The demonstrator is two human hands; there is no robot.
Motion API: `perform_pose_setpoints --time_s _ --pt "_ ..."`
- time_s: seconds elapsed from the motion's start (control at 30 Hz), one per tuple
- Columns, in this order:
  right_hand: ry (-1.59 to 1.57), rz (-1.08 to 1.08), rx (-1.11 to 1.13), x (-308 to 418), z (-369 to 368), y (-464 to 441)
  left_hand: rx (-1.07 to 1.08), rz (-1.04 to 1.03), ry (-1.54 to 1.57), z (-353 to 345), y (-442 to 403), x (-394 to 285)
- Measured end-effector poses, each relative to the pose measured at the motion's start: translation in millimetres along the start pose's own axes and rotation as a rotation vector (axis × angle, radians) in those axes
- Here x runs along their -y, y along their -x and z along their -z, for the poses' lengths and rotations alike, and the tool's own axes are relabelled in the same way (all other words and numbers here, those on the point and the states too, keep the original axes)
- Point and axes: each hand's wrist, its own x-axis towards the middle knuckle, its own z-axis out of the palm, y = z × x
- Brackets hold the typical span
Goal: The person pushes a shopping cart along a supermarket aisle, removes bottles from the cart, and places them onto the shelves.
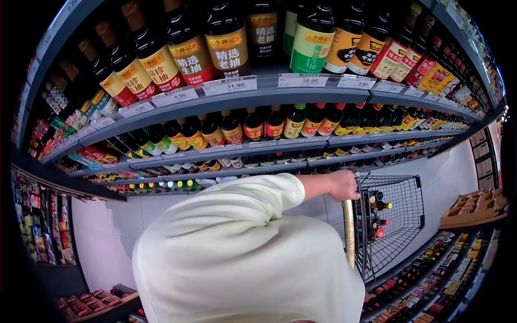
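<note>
My left hand point(343, 185) is closed around the upper end of a shopping cart's handle point(350, 231), its arm reaching out of a pale short sleeve point(280, 194). The black wire cart point(401, 215) stands to the right. Several dark bottles point(379, 215) with yellow, red and dark caps lie in it near the handle side. My torso in the pale shirt point(242, 269) fills the lower middle and hides part of the handle. My right hand does not show.
A tall shelf point(258, 81) with price tags curves across the top, packed with sauce bottles point(226, 46) on several levels. More stocked shelves point(431, 280) stand at lower right, with a wooden display point(474, 209) above them. Packaged goods point(91, 301) sit at lower left. Pale floor tiles point(107, 226) lie between.
</note>
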Motion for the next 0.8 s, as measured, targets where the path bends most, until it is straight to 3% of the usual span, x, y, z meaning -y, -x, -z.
perform_pose_setpoints --time_s 0.43,0.6,0.8 --pt "0.011 -0.081 -0.129 14.9 6.3 8.0 -0.041 0.032 0.026 -6.5 4.5 2.3" --pt "0.013 -0.124 -0.139 20.1 15.1 11.1 -0.165 -0.043 0.006 -11.2 8.6 4.2" --pt "-0.04 -0.108 -0.117 -1.4 8.2 11.1 -0.16 -0.087 0.03 -13.0 7.4 7.4"
